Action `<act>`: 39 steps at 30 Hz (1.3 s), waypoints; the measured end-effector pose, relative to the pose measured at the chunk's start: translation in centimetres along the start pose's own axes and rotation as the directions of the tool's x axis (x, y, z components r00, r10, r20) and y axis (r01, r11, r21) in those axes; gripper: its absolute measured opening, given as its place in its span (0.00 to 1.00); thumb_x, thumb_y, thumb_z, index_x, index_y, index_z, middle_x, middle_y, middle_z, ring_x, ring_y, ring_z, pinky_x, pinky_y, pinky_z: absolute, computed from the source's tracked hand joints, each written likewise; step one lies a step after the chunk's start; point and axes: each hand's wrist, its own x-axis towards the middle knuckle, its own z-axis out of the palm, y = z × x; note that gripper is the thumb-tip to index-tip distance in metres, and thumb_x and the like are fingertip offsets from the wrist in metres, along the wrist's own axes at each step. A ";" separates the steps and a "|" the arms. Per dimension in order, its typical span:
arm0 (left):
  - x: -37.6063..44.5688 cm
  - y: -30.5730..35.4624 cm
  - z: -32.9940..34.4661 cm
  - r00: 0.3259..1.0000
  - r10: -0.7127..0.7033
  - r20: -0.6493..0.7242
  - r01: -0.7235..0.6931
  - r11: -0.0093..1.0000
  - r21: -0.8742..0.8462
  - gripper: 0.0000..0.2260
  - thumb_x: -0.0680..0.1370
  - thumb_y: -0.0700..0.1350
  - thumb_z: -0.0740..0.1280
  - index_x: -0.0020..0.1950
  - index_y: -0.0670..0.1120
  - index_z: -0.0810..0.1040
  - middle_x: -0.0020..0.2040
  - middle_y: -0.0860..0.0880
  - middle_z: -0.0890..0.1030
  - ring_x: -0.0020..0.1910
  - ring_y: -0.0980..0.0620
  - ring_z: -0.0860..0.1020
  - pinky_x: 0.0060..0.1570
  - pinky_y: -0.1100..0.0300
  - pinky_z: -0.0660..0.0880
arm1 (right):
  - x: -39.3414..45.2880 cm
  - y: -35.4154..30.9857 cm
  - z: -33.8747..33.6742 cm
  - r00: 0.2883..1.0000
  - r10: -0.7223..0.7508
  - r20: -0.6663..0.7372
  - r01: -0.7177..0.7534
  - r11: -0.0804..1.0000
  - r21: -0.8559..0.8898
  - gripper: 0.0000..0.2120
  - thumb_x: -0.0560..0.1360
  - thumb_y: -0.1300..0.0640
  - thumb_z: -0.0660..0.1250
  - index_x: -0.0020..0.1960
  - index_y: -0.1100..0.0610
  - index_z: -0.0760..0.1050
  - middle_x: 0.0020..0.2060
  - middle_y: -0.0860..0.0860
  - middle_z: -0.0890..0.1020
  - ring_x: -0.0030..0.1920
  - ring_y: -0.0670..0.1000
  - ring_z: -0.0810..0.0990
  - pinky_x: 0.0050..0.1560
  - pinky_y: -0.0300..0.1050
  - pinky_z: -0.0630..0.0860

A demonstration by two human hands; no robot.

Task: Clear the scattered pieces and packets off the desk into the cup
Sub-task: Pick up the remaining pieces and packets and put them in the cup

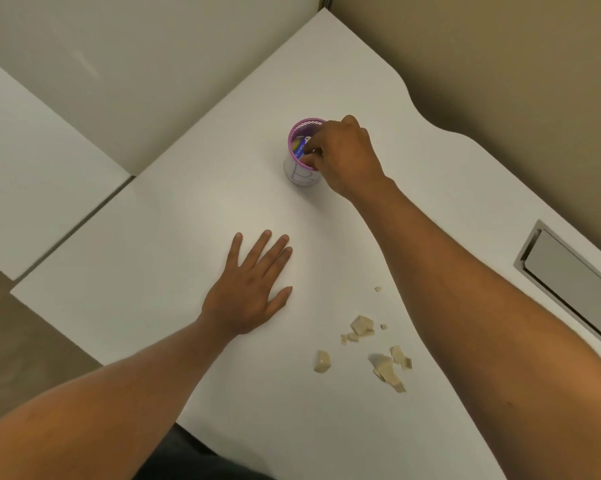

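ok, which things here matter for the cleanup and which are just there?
Job:
- cup
- blue packet in the cup, at the right hand
- beige pieces on the desk

Not in play:
- left hand, flat on the desk
- grey hatch

One desk (223, 209), white. One cup (301, 168), pink-rimmed, standing on it. Two hands: the left hand (250, 289) and the right hand (344, 157). One blue packet (299, 148) visible inside the cup; any others there cannot be counted. Beige pieces (361, 325) scattered on the desk: roughly ten, of which about four are large chunks and the rest small crumbs; the touching fragments prevent an exact count. One recessed metal flap (576, 282) in the desk.
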 end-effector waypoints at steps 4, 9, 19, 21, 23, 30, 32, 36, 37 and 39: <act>0.1 -0.1 -0.1 1.000 -0.006 0.021 0.006 1.000 -0.008 0.32 0.88 0.63 0.50 0.88 0.47 0.60 0.89 0.47 0.58 0.89 0.42 0.55 0.84 0.29 0.52 | 0.0 -0.2 -0.1 0.998 -0.040 0.043 0.044 0.994 -0.096 0.14 0.83 0.53 0.61 0.59 0.54 0.83 0.63 0.53 0.79 0.63 0.60 0.71 0.60 0.53 0.73; 0.0 -0.4 -0.3 1.000 -0.003 0.015 0.003 1.000 -0.005 0.32 0.88 0.62 0.51 0.87 0.46 0.61 0.89 0.47 0.59 0.89 0.42 0.56 0.85 0.29 0.51 | -4.2 0.7 -2.2 0.965 0.157 -0.211 -0.083 0.942 0.324 0.11 0.81 0.59 0.67 0.60 0.53 0.84 0.58 0.52 0.80 0.58 0.50 0.77 0.57 0.38 0.75; -0.1 -0.5 -0.3 0.994 0.008 0.109 -0.008 1.000 0.003 0.36 0.86 0.67 0.49 0.88 0.45 0.56 0.90 0.47 0.54 0.89 0.40 0.53 0.84 0.28 0.48 | -34.1 9.9 5.8 0.630 0.697 0.342 -0.765 0.481 0.428 0.37 0.65 0.44 0.82 0.71 0.47 0.73 0.64 0.48 0.74 0.63 0.52 0.74 0.61 0.48 0.74; -0.1 -0.3 -0.7 0.990 0.009 0.142 -0.009 1.000 -0.001 0.38 0.84 0.68 0.50 0.87 0.44 0.57 0.90 0.46 0.54 0.89 0.39 0.53 0.83 0.27 0.48 | -37.5 9.8 7.6 0.581 0.679 0.448 -0.811 0.438 0.388 0.49 0.58 0.39 0.84 0.74 0.43 0.66 0.66 0.46 0.67 0.67 0.52 0.66 0.61 0.47 0.70; 0.0 0.0 -1.4 0.986 0.013 0.164 -0.013 1.000 0.004 0.40 0.82 0.70 0.53 0.86 0.45 0.59 0.89 0.44 0.57 0.88 0.37 0.56 0.80 0.27 0.51 | -39.2 9.3 9.0 0.563 0.662 0.494 -0.823 0.399 0.403 0.57 0.54 0.41 0.86 0.76 0.40 0.61 0.67 0.45 0.62 0.69 0.51 0.63 0.62 0.47 0.70; -2.9 4.0 -4.0 0.916 0.357 0.184 -0.313 0.922 -0.230 0.46 0.75 0.77 0.63 0.80 0.44 0.73 0.62 0.44 0.78 0.57 0.40 0.78 0.60 0.43 0.78 | -37.2 3.9 12.5 0.666 0.701 0.255 -0.583 0.275 0.765 0.37 0.62 0.69 0.83 0.68 0.54 0.75 0.55 0.50 0.69 0.46 0.47 0.74 0.36 0.22 0.74; -3.2 6.3 -4.2 0.876 0.418 0.241 -0.355 0.896 -0.265 0.42 0.74 0.70 0.72 0.79 0.42 0.75 0.58 0.43 0.82 0.55 0.38 0.82 0.57 0.44 0.80 | -35.8 2.5 13.0 0.663 0.718 0.211 -0.548 0.274 0.790 0.34 0.64 0.70 0.81 0.67 0.57 0.76 0.53 0.48 0.70 0.43 0.40 0.74 0.39 0.19 0.72; -1.1 10.3 -3.9 0.875 0.332 0.353 -0.205 0.914 -0.350 0.36 0.78 0.57 0.77 0.82 0.44 0.72 0.58 0.44 0.83 0.58 0.38 0.81 0.61 0.45 0.74 | -34.2 1.5 13.0 0.688 0.696 0.206 -0.530 0.289 0.797 0.34 0.65 0.66 0.81 0.68 0.54 0.76 0.55 0.46 0.74 0.42 0.38 0.76 0.41 0.21 0.73; -0.3 11.0 -3.7 0.885 0.289 0.365 -0.147 0.917 -0.371 0.35 0.79 0.56 0.76 0.82 0.46 0.71 0.58 0.45 0.83 0.60 0.40 0.80 0.63 0.47 0.72 | -34.2 1.7 12.8 0.691 0.693 0.203 -0.532 0.298 0.793 0.35 0.64 0.65 0.82 0.68 0.53 0.76 0.55 0.45 0.74 0.41 0.37 0.77 0.41 0.22 0.73; 1.2 12.0 -3.5 0.911 0.204 0.359 -0.036 0.906 -0.422 0.34 0.79 0.56 0.75 0.82 0.49 0.70 0.57 0.48 0.83 0.59 0.44 0.80 0.64 0.50 0.70 | -34.9 2.6 12.6 0.693 0.700 0.170 -0.522 0.325 0.788 0.37 0.63 0.64 0.83 0.68 0.52 0.75 0.56 0.44 0.75 0.41 0.36 0.77 0.40 0.23 0.73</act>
